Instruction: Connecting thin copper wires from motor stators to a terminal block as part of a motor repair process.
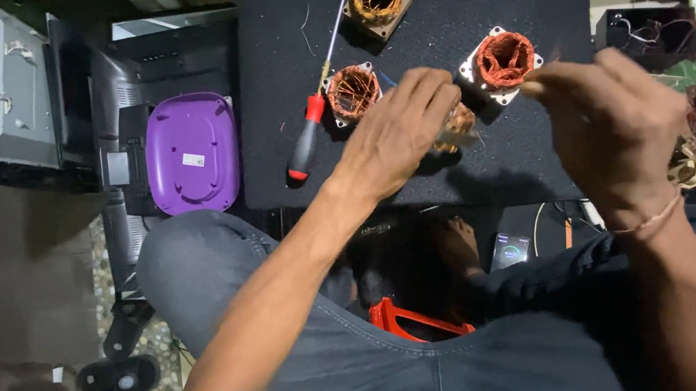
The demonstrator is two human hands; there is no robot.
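The left hand [398, 134] clasped a copper coil [454, 126] above the black mat [466, 166]; whether the right hand [612, 120] gripped anything was unclear. Three more wound coils [504, 60] and one screwdriver [308, 139] lay on the mat.

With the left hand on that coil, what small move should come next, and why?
Probably draw the right hand further right, pulling wire out: the left hand steadies a coil on the mat, and the right fingertips look pinched, though no wire is clearly visible.
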